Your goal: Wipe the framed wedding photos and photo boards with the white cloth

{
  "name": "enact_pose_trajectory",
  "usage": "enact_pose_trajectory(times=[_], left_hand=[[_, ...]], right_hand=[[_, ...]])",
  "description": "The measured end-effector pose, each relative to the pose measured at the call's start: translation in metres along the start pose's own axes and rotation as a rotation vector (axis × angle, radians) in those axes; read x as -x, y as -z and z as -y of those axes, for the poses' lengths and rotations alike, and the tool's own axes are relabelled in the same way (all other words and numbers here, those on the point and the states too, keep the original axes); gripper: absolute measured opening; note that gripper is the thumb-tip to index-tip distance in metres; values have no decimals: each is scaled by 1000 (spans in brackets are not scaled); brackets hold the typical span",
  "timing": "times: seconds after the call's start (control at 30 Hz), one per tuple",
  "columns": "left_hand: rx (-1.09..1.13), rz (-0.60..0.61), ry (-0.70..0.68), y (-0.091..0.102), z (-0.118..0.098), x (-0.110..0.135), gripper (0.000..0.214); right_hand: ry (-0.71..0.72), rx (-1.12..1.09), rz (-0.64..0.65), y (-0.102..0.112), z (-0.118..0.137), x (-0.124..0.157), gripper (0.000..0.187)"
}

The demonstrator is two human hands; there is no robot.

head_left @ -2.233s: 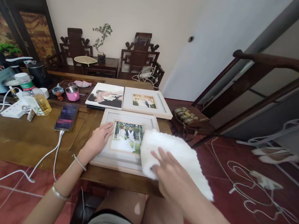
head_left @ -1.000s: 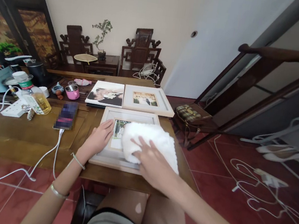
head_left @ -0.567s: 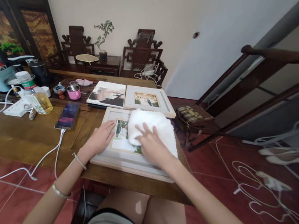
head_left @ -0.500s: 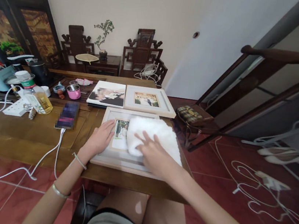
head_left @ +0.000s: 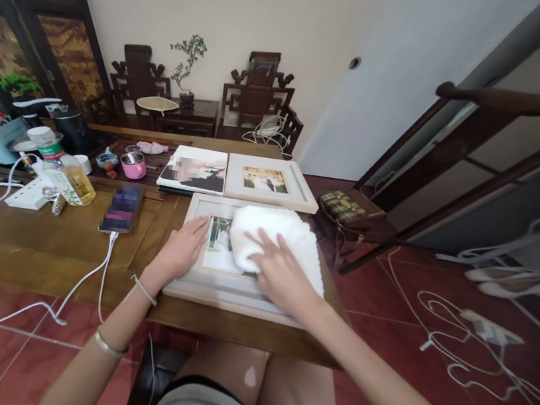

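A pale wooden picture frame [head_left: 188, 285] lies flat near the table's front edge, with a photo [head_left: 217, 242] of a person in white in its mount. My left hand [head_left: 183, 247] rests on the frame's left side, fingers stretched out and flat, their tips beside the photo. Under my right hand [head_left: 282, 275] is a fluffy white cloth [head_left: 300, 237], pressed onto the frame with the fingers spread over it. This cloth hides the right part of the photo and much of the frame's right half.
Behind lie a second frame [head_left: 296, 189] and a photo panel [head_left: 194, 168]. Leftward on the table [head_left: 66, 254] are a charging phone [head_left: 122, 208], a pink cup [head_left: 133, 166], a bottle [head_left: 70, 174] and a power strip [head_left: 27, 192]. A chair [head_left: 390, 239] with a plaid bag [head_left: 344, 206] stands right.
My right hand has slid the white cloth slightly up and to the left over the frame. My left hand stays in place.
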State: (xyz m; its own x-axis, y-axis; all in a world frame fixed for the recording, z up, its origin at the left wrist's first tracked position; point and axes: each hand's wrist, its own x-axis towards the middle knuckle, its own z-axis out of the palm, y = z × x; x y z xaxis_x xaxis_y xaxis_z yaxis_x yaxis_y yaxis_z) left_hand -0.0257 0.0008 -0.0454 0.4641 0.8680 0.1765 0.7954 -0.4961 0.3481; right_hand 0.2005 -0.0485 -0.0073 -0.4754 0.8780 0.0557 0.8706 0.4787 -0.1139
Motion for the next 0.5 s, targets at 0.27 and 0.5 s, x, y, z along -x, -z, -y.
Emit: enact_pose_trajectory(times=[0.27,0.5], left_hand=[[19,-19,-22,-1,4,0,45],[15,-27,-15,-2,3,-1,45]], right_hand=[[-47,181,-9,-1,-28,-54,61],[31,75,212,19,36,20,50]])
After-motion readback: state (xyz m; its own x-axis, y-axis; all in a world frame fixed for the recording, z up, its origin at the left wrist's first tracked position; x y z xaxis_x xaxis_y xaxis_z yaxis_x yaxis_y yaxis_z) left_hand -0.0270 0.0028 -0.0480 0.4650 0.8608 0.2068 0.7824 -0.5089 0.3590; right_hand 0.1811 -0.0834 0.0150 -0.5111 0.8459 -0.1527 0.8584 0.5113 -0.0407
